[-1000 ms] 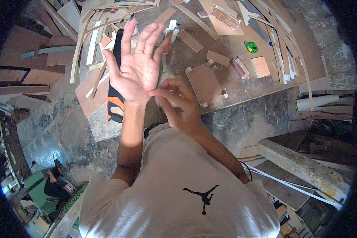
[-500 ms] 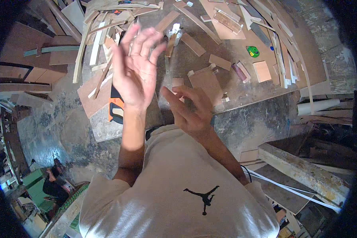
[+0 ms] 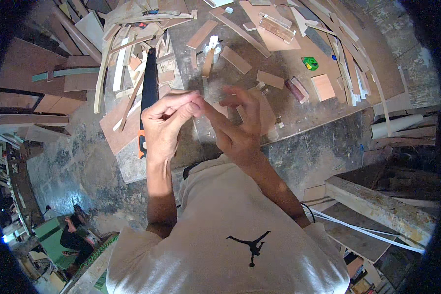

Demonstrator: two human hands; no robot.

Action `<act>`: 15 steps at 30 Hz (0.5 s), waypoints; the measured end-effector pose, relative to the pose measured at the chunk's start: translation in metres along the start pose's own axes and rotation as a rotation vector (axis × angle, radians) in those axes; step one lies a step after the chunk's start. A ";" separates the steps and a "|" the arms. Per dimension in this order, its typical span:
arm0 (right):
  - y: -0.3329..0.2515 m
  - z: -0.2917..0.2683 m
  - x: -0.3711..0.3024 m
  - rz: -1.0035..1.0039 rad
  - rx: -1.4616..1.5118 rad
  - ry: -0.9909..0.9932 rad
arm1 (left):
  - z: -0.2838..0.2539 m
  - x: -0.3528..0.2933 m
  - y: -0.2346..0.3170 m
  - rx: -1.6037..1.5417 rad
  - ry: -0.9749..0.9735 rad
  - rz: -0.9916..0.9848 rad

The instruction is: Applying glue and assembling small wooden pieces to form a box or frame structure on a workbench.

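My left hand (image 3: 164, 122) is raised over the near part of the worktable (image 3: 289, 117), its fingers and thumb pressed together in a pinch. Meeting that pinch is the index fingertip of my right hand (image 3: 242, 130); its other fingers are bent and apart. Whether something small sits between the fingertips cannot be made out. Beside and partly behind my left hand lies a handsaw (image 3: 150, 78) with a dark blade and orange handle. A flat brown board (image 3: 263, 110) lies under my right hand, partly covered by it.
Long wood strips pile at the left (image 3: 105, 73) and right (image 3: 345, 63). Around the middle are wood blocks (image 3: 236, 60), a white-topped container (image 3: 214, 45) and a green tape measure (image 3: 309, 63). A thick beam (image 3: 377, 208) stands right. Another person (image 3: 76, 240) is at lower left.
My left hand was spread with its palm up and farther forward; it has come down, closed into a pinch and met my right index finger. More of the saw blade shows.
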State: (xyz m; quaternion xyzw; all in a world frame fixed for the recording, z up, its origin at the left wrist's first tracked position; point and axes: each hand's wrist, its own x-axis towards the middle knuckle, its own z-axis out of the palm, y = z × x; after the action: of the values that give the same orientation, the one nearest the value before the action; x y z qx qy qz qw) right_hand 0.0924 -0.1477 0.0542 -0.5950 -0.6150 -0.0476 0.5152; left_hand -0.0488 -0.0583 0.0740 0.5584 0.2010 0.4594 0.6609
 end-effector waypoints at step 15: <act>-0.006 0.003 -0.005 0.140 0.183 -0.025 | 0.012 -0.004 -0.007 -0.329 0.094 -0.117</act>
State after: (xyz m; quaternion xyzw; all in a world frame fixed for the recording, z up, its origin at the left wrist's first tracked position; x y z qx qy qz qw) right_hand 0.0843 -0.1506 0.0529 -0.5877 -0.5802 0.0523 0.5615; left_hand -0.0385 -0.0680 0.0702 0.4081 0.1859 0.4725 0.7587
